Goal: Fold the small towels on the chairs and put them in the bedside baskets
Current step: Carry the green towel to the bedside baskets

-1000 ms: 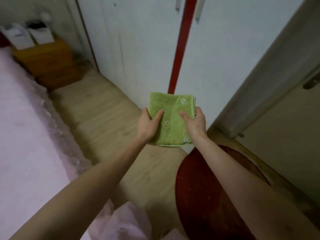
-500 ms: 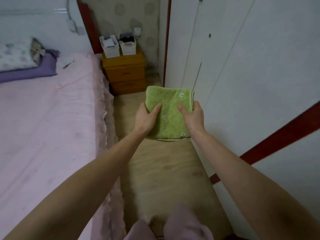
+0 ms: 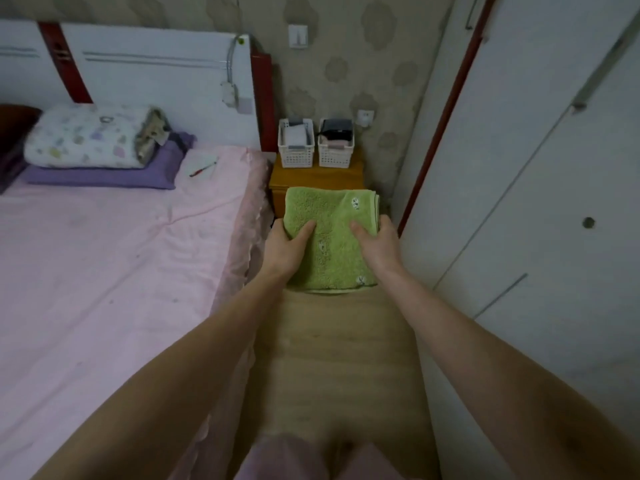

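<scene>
Folded green towel (image 3: 330, 237): soft, light, floppy | your left hand (image 3: 285, 251) and right hand (image 3: 379, 249) grasp its side edges | baskets (image 3: 316, 143) at 12 o'clock.

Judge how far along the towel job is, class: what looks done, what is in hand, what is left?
Done: the green towel is already folded into a flat square. In hand: the left hand and right hand grip it by its sides, above the floor, facing the nightstand. Left: placing it in one of the two white baskets, which already hold folded items.
</scene>
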A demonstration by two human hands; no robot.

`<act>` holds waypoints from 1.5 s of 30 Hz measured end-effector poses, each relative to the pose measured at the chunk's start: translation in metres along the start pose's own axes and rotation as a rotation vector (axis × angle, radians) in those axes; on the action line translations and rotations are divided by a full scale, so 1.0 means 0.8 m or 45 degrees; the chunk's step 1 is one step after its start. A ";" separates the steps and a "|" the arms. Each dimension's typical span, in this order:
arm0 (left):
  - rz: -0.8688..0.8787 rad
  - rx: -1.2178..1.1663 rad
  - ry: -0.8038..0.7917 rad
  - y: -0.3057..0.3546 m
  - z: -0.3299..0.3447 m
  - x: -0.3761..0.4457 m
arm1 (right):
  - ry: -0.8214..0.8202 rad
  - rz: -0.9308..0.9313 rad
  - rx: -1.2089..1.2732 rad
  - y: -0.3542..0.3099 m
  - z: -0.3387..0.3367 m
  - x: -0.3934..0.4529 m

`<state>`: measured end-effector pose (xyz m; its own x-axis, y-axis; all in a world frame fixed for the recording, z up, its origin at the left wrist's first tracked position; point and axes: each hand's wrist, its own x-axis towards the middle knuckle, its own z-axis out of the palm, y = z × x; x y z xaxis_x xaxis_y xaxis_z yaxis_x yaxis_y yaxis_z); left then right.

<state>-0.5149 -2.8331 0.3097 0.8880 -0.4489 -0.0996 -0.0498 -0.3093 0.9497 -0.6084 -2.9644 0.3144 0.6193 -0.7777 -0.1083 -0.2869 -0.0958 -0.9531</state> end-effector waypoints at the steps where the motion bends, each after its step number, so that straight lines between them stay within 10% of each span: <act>1: -0.001 0.013 0.034 0.005 0.001 0.031 | -0.018 -0.013 -0.020 -0.008 0.011 0.035; 20: -0.259 0.111 0.084 -0.048 0.004 0.727 | -0.202 0.138 0.082 -0.097 0.250 0.615; 30: -0.346 0.042 0.059 -0.005 0.054 0.987 | -0.234 0.117 -0.032 -0.076 0.357 0.933; 45: -0.388 0.120 0.062 -0.190 0.150 1.238 | -0.353 0.025 -0.226 0.084 0.490 1.177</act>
<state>0.3175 -3.3311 0.0308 0.8893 -0.2834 -0.3589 0.1819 -0.5009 0.8462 0.2418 -3.4594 0.0373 0.7806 -0.5842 -0.2221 -0.4085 -0.2080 -0.8887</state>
